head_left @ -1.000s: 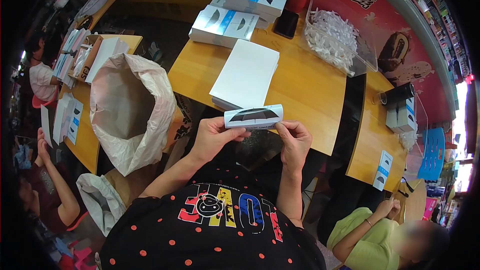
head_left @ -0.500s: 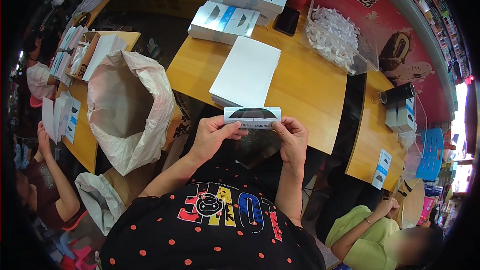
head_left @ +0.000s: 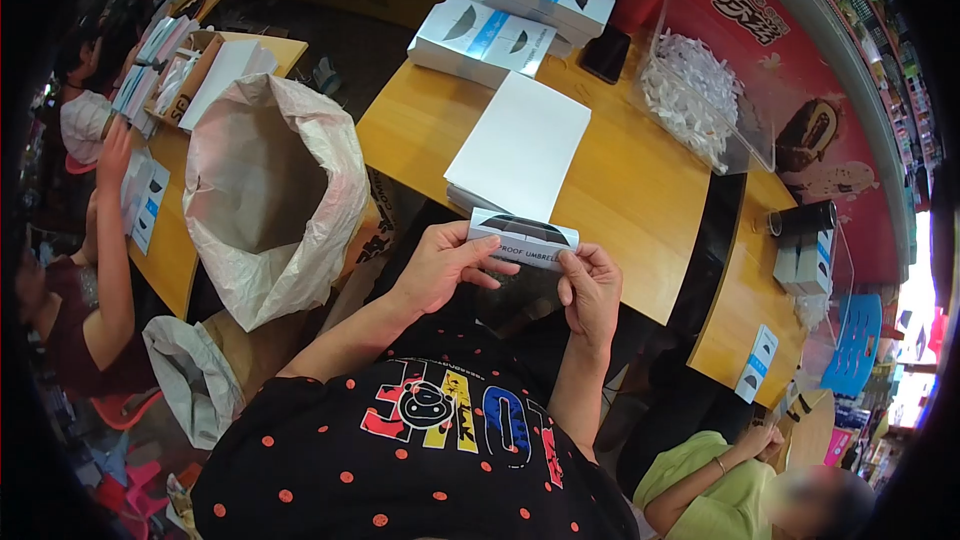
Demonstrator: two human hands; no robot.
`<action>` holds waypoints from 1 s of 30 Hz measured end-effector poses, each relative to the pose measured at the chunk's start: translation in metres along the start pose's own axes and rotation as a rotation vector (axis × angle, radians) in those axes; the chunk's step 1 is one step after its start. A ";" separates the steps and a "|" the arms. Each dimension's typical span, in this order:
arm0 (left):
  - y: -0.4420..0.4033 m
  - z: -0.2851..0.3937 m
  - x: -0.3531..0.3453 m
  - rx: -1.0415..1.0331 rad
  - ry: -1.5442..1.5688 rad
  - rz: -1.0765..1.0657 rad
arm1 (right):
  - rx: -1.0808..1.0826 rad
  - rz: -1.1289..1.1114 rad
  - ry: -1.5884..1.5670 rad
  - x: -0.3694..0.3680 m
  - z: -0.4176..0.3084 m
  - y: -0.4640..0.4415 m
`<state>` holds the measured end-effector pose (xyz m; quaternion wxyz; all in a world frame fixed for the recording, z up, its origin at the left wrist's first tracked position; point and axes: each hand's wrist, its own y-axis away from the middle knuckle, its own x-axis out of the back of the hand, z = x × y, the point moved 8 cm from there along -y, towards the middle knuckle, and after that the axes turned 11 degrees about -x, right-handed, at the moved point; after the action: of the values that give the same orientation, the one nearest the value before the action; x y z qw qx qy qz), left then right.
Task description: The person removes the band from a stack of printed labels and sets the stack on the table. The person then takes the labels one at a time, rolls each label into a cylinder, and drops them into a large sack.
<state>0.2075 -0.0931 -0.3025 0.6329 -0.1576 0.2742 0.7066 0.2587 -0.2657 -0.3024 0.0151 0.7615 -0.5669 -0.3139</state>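
Observation:
Between my two hands is a printed umbrella sheet [head_left: 524, 232], folded or curled over, with a dark umbrella picture and the letters "PROOF UMBREL" facing up. My left hand [head_left: 448, 265] pinches its left end, thumb on the printed face and the other fingers underneath. At the right end, my right hand [head_left: 592, 285] grips the lower corner between thumb and fingers. Just beyond the sheet, a stack of blank white sheets [head_left: 520, 145] lies on the wooden table [head_left: 630, 200].
Banded stacks of umbrella prints [head_left: 480, 35] stand at the back, near a phone [head_left: 605, 55] and a clear bin [head_left: 700, 100] of paper scraps. A large white sack [head_left: 275, 210] stands open at left. Co-workers sit left and at lower right, where a person's green sleeve [head_left: 690, 480] shows.
The sheet has tilted, its right end lower. My left thumb has shifted onto its face. The whole view has swung a little, and a co-worker at left has raised a hand.

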 end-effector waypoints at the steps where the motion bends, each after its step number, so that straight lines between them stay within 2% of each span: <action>1: 0.001 0.000 -0.002 0.012 0.016 -0.011 | 0.004 0.009 -0.004 0.000 0.000 0.000; 8: 0.003 0.002 -0.007 0.002 0.008 -0.069 | 0.034 0.008 0.004 -0.001 -0.005 0.004; 14: 0.003 0.007 -0.008 -0.043 -0.063 -0.114 | -0.027 0.031 0.012 -0.006 -0.004 0.009; 17: 0.007 0.010 -0.013 -0.101 -0.128 -0.137 | 0.053 0.032 0.050 -0.005 -0.006 0.011; 19: 0.009 0.018 -0.021 -0.230 -0.308 -0.164 | 0.075 0.055 0.061 -0.004 -0.008 0.011; 23: 0.007 0.020 -0.021 -0.232 -0.297 -0.161 | 0.057 0.029 0.058 -0.008 -0.008 0.010; 25: 0.007 0.027 -0.019 -0.274 -0.300 -0.115 | 0.181 0.174 0.148 -0.012 -0.022 0.017; 26: 0.008 0.027 -0.020 -0.266 -0.305 -0.132 | 0.244 0.250 0.292 -0.009 -0.029 0.023; 28: 0.008 0.036 -0.018 -0.356 -0.332 -0.103 | 0.591 0.315 0.669 -0.016 -0.051 0.039; 30: 0.008 0.039 -0.023 -0.377 -0.384 -0.123 | 0.708 0.312 0.850 -0.028 -0.059 0.049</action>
<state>0.2075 -0.0892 -0.2569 0.6745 -0.1521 0.0027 0.7224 0.2419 -0.2784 -0.2235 0.0320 0.6867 -0.6874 0.2343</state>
